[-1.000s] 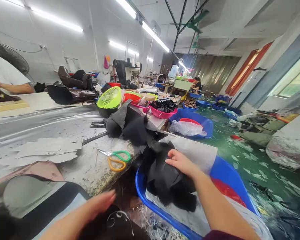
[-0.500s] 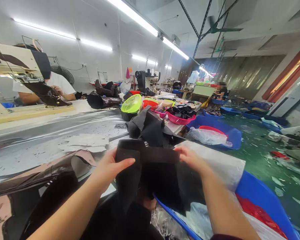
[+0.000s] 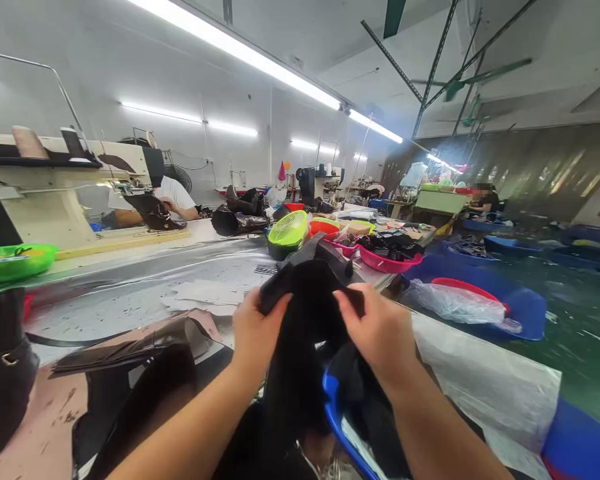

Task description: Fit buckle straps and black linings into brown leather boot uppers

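Observation:
Both my hands hold up a piece of black fabric in front of me, above the table's edge. My left hand pinches its upper left edge, fingers closed. My right hand grips the fabric's upper right part, fingers curled round it. The cloth hangs down between my forearms into a blue plastic tub lined with white plastic sheet.
Dark leather pieces lie on the worktable at my left, with white paper cut-outs beyond. A sewing machine and a seated person are at far left. Green, red and pink baskets stand farther off; another blue tub sits on the green floor.
My hands have come closer together and bunched the black fabric, lifting it higher. The view has tilted up and swung left, bringing the sewing machine into sight.

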Available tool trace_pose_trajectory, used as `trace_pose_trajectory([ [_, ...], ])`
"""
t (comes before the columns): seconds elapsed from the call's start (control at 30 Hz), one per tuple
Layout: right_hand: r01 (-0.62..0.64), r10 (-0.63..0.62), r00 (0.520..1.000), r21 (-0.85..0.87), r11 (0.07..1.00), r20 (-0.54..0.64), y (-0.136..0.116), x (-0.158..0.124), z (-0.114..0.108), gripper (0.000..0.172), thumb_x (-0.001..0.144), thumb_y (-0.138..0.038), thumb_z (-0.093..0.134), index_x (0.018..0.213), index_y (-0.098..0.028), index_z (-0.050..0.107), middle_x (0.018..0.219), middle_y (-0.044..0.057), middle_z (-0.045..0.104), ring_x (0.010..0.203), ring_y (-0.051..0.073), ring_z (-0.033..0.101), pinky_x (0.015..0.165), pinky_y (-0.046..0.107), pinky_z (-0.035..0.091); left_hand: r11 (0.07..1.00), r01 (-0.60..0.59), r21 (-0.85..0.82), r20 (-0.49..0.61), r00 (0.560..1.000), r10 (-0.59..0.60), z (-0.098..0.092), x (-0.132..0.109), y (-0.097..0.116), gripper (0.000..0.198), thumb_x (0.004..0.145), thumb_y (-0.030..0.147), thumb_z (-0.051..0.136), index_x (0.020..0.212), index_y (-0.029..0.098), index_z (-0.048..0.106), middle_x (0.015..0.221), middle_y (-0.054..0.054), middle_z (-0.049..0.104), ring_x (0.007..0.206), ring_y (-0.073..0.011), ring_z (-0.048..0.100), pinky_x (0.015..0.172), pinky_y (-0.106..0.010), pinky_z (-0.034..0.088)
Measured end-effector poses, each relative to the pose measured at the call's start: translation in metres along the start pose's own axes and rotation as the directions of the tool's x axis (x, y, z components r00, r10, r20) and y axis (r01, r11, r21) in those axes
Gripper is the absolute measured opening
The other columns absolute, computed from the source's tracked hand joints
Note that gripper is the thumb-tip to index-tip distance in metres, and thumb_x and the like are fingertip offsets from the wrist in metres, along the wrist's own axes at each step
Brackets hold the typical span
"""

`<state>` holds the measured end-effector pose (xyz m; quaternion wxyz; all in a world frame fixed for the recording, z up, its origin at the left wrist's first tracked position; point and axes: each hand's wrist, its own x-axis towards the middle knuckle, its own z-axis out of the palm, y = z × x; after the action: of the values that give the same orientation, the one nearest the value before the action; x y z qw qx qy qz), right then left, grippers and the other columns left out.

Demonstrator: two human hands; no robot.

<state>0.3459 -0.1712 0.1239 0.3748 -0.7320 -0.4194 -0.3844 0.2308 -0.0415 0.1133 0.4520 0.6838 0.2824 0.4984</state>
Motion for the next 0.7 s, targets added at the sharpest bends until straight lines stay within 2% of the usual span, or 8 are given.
trace_pose_trajectory([
  [0.13,0.110,-0.156,0.961,0.201,0.973,0.230,-0.038,-0.002,-0.005,0.032,0.082,-0.032,0.045,0.101,-0.011,0.060,0.082,0.010,0.070,0.069,0.021,0.066,0.060,0.029,0.049,0.964,-0.048,-0.261,0.020,0.998,0.055,0.015,-0.012,0.004,0.030,0.070,0.042,0.061,0.087,0.017,0.058,0.078,-0.002,0.065,0.075,-0.0183,0.060,0.070,-0.029,0.047],
  [0.23,0.105,-0.237,0.921,0.388,0.916,0.310,-0.042,-0.004,-0.004,0.035,0.080,-0.021,0.037,0.107,-0.011,0.057,0.096,0.011,0.068,0.084,0.022,0.064,0.072,0.032,0.051,0.926,-0.031,-0.376,0.066,0.996,0.060,0.014,-0.016,0.004,0.038,0.069,0.038,0.065,0.098,0.018,0.054,0.089,-0.003,0.064,0.083,-0.0184,0.060,0.075,-0.030,0.047],
  [0.33,-0.010,-0.076,0.980,0.429,0.903,0.183,-0.032,-0.002,0.001,0.032,0.080,-0.026,0.042,0.107,-0.015,0.056,0.094,0.010,0.065,0.085,0.021,0.062,0.075,0.034,0.050,0.947,-0.013,-0.320,0.089,0.995,0.044,0.008,-0.015,0.004,0.035,0.069,0.029,0.066,0.102,0.018,0.057,0.099,-0.004,0.064,0.096,-0.0206,0.058,0.088,-0.034,0.044],
  [0.4,-0.146,0.080,0.983,0.428,0.892,0.167,-0.025,0.000,0.006,0.042,0.076,-0.038,0.054,0.112,-0.016,0.052,0.097,0.010,0.063,0.087,0.023,0.060,0.075,0.037,0.050,0.936,0.004,-0.353,0.125,0.991,0.042,0.005,-0.014,0.005,0.032,0.071,0.027,0.064,0.102,0.018,0.061,0.100,-0.005,0.065,0.099,-0.0219,0.058,0.092,-0.037,0.042],
  [0.43,-0.214,0.125,0.967,0.442,0.871,0.222,-0.022,0.001,0.009,0.048,0.073,-0.042,0.058,0.112,-0.016,0.052,0.097,0.010,0.063,0.087,0.023,0.060,0.075,0.038,0.049,0.923,0.028,-0.385,0.140,0.990,0.029,0.004,-0.014,0.005,0.032,0.070,0.027,0.065,0.101,0.018,0.062,0.099,-0.005,0.066,0.098,-0.0223,0.058,0.092,-0.038,0.042],
  [0.5,-0.353,0.144,0.907,0.526,0.774,0.395,-0.017,0.003,0.014,0.044,0.071,-0.046,0.060,0.104,-0.017,0.057,0.091,0.008,0.065,0.082,0.022,0.061,0.072,0.036,0.049,0.878,0.132,-0.460,0.184,0.982,-0.051,0.001,-0.014,0.008,0.034,0.066,0.027,0.069,0.099,0.017,0.063,0.094,-0.005,0.068,0.094,-0.0224,0.061,0.090,-0.038,0.045],
  [0.63,-0.627,0.119,0.753,0.650,0.430,0.648,-0.006,0.006,0.019,0.035,0.067,-0.050,0.062,0.081,-0.018,0.062,0.076,0.003,0.068,0.071,0.020,0.063,0.065,0.032,0.050,0.743,0.403,-0.534,0.357,0.904,-0.233,-0.007,-0.012,0.009,0.036,0.058,0.027,0.075,0.091,0.015,0.066,0.085,-0.004,0.071,0.083,-0.0232,0.065,0.081,-0.038,0.050],
  [0.7,-0.691,0.052,0.696,0.649,0.318,0.716,-0.003,0.007,0.019,0.038,0.063,-0.051,0.067,0.079,-0.018,0.062,0.076,0.003,0.069,0.072,0.020,0.063,0.067,0.032,0.050,0.748,0.426,-0.509,0.396,0.888,-0.235,-0.010,-0.010,0.007,0.035,0.057,0.029,0.076,0.088,0.015,0.067,0.084,-0.005,0.071,0.083,-0.0240,0.065,0.079,-0.037,0.051],
])
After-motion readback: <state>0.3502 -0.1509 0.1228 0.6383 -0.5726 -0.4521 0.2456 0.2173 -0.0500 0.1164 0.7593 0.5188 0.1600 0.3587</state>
